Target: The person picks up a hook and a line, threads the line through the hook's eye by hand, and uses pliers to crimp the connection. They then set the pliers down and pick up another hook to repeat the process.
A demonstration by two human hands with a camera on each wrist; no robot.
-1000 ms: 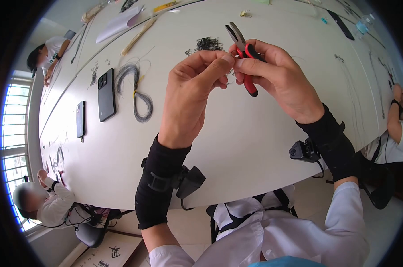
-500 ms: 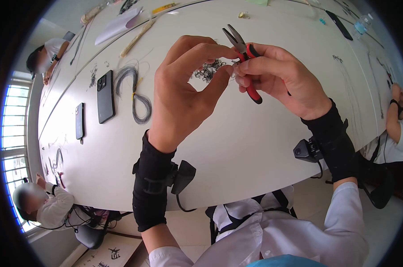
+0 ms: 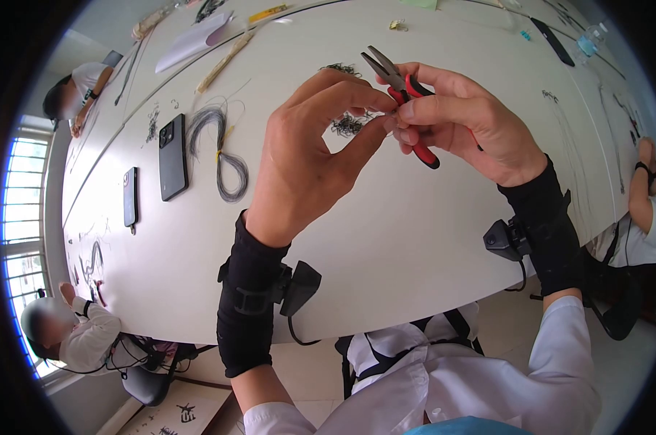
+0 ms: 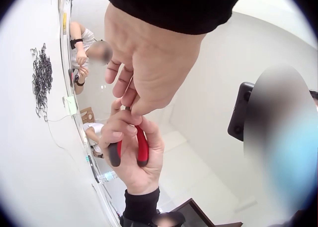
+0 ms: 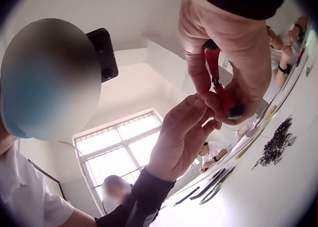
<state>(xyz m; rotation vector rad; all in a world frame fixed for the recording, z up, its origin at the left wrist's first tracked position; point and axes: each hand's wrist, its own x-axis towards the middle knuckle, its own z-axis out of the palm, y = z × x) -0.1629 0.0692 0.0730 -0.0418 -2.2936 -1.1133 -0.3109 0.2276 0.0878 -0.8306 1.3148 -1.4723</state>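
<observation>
My right hand point(image 3: 473, 119) holds a pair of pliers point(image 3: 388, 70) with red and black handles, the metal nose pointing up and away. The right thumb and fingertips also come together beside the pliers. My left hand point(image 3: 288, 156) arches in from the left, its thumb and index finger pinching at the right fingertips. A small metal-looking piece point(image 4: 128, 108) shows between the fingertips in the left wrist view; I cannot tell its kind, as fingers hide most of it. Beyond the hands lies a heap of small dark wire pieces point(image 5: 276, 145), partly covered by the left hand in the head view.
On the white table point(image 3: 386, 239) to the left are a large phone point(image 3: 173, 159), a smaller phone point(image 3: 130, 197) and a tied bundle of grey wire point(image 3: 219, 156). A clear bottle point(image 3: 590, 42) stands far right. Other people sit around the table.
The left fingers, bunched at the right fingertips a second ago, spread apart and now reach back to them in a wider arch. Both hands and the pliers have shifted slightly right and toward me.
</observation>
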